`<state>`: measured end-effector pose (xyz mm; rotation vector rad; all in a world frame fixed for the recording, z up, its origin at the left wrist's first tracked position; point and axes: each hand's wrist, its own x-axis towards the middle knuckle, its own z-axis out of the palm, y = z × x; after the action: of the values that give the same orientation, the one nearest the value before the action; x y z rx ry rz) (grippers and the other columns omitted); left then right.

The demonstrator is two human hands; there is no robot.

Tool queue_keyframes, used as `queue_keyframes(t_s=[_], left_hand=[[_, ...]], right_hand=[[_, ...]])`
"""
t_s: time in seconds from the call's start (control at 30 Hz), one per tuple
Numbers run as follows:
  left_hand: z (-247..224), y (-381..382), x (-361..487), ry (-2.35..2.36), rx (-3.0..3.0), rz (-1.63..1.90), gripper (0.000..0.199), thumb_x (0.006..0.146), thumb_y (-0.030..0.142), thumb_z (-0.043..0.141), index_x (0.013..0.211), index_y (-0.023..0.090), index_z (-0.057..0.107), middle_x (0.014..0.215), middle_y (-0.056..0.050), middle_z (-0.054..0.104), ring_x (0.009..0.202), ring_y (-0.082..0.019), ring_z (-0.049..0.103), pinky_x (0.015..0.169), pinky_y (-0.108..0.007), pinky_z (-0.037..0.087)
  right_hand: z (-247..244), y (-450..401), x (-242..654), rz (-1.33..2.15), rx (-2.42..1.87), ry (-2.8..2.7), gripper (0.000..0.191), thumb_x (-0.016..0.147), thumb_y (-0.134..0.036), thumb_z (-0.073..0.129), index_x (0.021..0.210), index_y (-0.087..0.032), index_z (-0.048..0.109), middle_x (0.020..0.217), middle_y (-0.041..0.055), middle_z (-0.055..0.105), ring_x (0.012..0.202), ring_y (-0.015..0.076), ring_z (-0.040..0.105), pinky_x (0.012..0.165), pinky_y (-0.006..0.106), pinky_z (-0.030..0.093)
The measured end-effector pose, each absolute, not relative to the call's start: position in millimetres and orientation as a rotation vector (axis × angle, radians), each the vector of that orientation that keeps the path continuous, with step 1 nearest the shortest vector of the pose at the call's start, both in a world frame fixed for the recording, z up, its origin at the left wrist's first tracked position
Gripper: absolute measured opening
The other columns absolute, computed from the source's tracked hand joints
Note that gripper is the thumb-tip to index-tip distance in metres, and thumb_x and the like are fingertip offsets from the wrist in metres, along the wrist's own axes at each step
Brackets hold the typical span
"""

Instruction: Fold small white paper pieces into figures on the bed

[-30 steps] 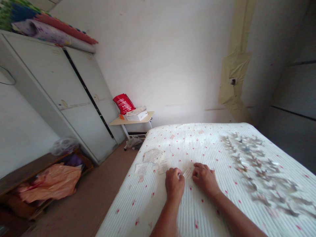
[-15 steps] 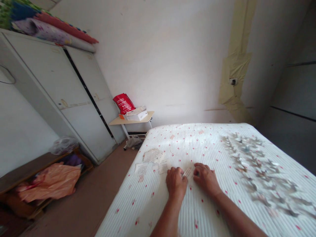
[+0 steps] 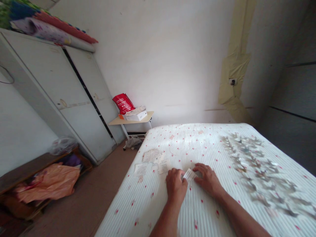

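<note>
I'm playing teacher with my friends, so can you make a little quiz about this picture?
1. True or false: a small, white, rectangular printed paper lies between the left hand and the right hand.
2. Where are the flat, off-white printed paper sheets?
A) Mostly left of both hands
B) Right of both hands
3. Fill in: the ___ hand is nearer the rows of small, blurry, grey-white shapes.

Key: 1. True. 2. A. 3. Right.

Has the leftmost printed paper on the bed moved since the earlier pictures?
No. The leftmost printed paper lies just beyond the same faded flower mark on the bed cover, with no visible shift to any side.
</note>
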<state>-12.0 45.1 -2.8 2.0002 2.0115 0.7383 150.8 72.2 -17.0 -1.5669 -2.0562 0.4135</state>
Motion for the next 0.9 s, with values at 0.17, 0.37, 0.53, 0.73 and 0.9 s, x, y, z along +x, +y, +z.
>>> queue_keyframes(t_s=[0.17,0.37,0.53,0.73,0.9], left_hand=[[-6,46,-12,1.979,2.031,0.801,0.018,0.068,0.013,0.057,0.084,0.022,0.059,0.089,0.000,0.059,0.092,-0.018,0.049,0.081,-0.028,0.034],[-9,45,-12,1.942,2.020,0.907,0.017,0.066,0.010,0.056,0.079,0.021,0.058,0.084,0.000,0.061,0.087,-0.018,0.051,0.076,-0.030,0.033],[-10,46,-11,1.915,2.047,0.922,0.016,0.065,0.008,0.054,0.076,0.020,0.056,0.080,0.000,0.060,0.083,-0.018,0.052,0.074,-0.030,0.031],[-15,47,-12,1.854,2.086,0.946,0.017,0.065,0.007,0.052,0.074,0.020,0.056,0.077,0.001,0.060,0.079,-0.017,0.051,0.073,-0.029,0.031],[-17,47,-12,1.840,2.111,0.972,0.017,0.065,0.005,0.051,0.072,0.020,0.055,0.076,0.002,0.060,0.078,-0.016,0.051,0.072,-0.028,0.030]], right_hand=[[-16,69,150,0.411,-1.525,-2.055,0.031,0.066,-0.016,0.050,0.093,-0.024,0.063,0.120,0.0054,0.056,0.109,0.0236,0.050,0.088,0.038,0.038],[-11,66,149,0.391,-1.513,-2.058,0.029,0.068,-0.017,0.048,0.093,-0.023,0.063,0.119,0.0064,0.057,0.109,0.0246,0.050,0.087,0.039,0.037],[-11,66,149,0.394,-1.496,-2.050,0.029,0.068,-0.017,0.048,0.092,-0.023,0.063,0.118,0.0065,0.057,0.108,0.0242,0.050,0.086,0.039,0.037],[-10,65,149,0.407,-1.496,-2.051,0.032,0.067,-0.016,0.048,0.094,-0.023,0.063,0.118,0.0067,0.057,0.109,0.0244,0.050,0.086,0.040,0.037],[-10,64,149,0.403,-1.478,-2.039,0.034,0.067,-0.016,0.048,0.096,-0.024,0.063,0.116,0.0064,0.058,0.107,0.0251,0.052,0.086,0.042,0.039]])
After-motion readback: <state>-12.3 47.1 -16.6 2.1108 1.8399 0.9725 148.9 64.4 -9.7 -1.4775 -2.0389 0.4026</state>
